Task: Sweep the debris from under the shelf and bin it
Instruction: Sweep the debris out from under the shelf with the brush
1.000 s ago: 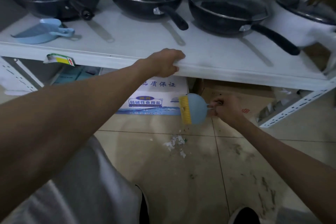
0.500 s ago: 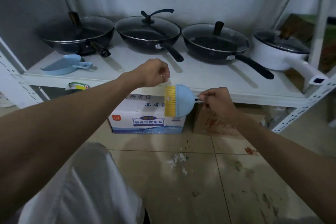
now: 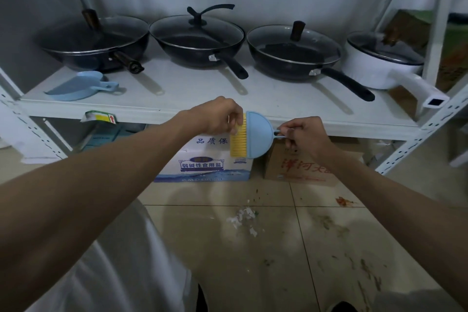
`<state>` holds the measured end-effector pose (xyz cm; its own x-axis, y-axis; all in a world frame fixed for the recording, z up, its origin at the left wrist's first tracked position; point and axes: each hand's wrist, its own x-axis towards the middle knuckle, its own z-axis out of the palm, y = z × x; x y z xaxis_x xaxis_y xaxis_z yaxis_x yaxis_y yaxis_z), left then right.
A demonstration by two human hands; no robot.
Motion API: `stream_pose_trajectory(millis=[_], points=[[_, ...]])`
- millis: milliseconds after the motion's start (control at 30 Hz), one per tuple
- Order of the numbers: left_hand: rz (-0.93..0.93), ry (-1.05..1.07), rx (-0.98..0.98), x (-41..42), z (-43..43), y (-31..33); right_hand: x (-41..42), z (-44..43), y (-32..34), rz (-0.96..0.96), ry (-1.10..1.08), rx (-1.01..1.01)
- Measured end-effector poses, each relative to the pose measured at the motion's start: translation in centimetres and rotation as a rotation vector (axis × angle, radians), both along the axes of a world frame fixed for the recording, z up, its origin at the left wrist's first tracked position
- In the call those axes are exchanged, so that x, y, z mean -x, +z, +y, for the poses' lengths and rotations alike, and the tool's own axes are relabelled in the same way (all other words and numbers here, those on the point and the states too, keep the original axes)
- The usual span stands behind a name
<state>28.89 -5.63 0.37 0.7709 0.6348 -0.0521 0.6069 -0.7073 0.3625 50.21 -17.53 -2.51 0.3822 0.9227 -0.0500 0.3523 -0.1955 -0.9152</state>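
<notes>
- Dustpan [image 3: 82, 86]: blue, on the shelf [image 3: 278, 101] at far left, handle pointing right. Not in either hand.
- Left hand [image 3: 217, 116]: raised in front of the shelf edge, fingers curled, fingertips at the top of the yellow bristles [image 3: 238, 138]. Cannot tell whether it pinches them or only touches.
- Brush [image 3: 257, 135]: blue half-round head, held in mid-air just below the shelf edge. Long axis runs left-right, bristles facing left, thin handle to the right.
- Right hand [image 3: 307, 138]: closed in a pinch on the brush handle; carries the brush.
- Debris [image 3: 243, 219]: small heap of white scraps on the floor [image 3: 228, 261], in the open in front of the boxes [image 3: 212, 162]. Lies straight below the brush, between the two arms, about equally near both hands.
- Judgement: debris already out from under the shelf; next move likely needs the dustpan, which lies up and left of the left hand, the nearer one.
- No bin in view.
</notes>
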Motion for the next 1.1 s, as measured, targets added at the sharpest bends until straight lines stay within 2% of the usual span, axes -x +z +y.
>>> stream_pose_trajectory(millis=[367,500,633,700,767,933,1100], points=[[0.037,-0.041,-0.018,-1.1,-0.3,-0.6,-1.0,-0.3,-0.7,0.014,-0.018,-0.003],[0.035,0.03,0.159,-0.5,-0.1,-1.4,-2.3,-0.3,-0.7,-0.01,-0.069,0.005],[0.213,0.048,0.308,0.4,-0.8,-3.0,-3.8,0.2,-0.4,-0.02,-0.147,-0.026],[0.329,0.036,0.337,0.4,-1.7,-4.8,-4.1,0.8,-0.1,-0.03,-0.159,-0.06],[0.36,0.071,0.377,0.1,-2.4,-7.4,-4.2,1.8,0.3,-0.041,-0.165,-0.079],[0.335,0.215,0.47,-0.9,-4.2,-15.8,-4.3,5.5,0.5,-0.093,-0.189,-0.065],[0.212,0.335,0.439,-1.9,-5.0,-23.7,-5.3,8.6,-0.4,-0.14,-0.166,0.022]])
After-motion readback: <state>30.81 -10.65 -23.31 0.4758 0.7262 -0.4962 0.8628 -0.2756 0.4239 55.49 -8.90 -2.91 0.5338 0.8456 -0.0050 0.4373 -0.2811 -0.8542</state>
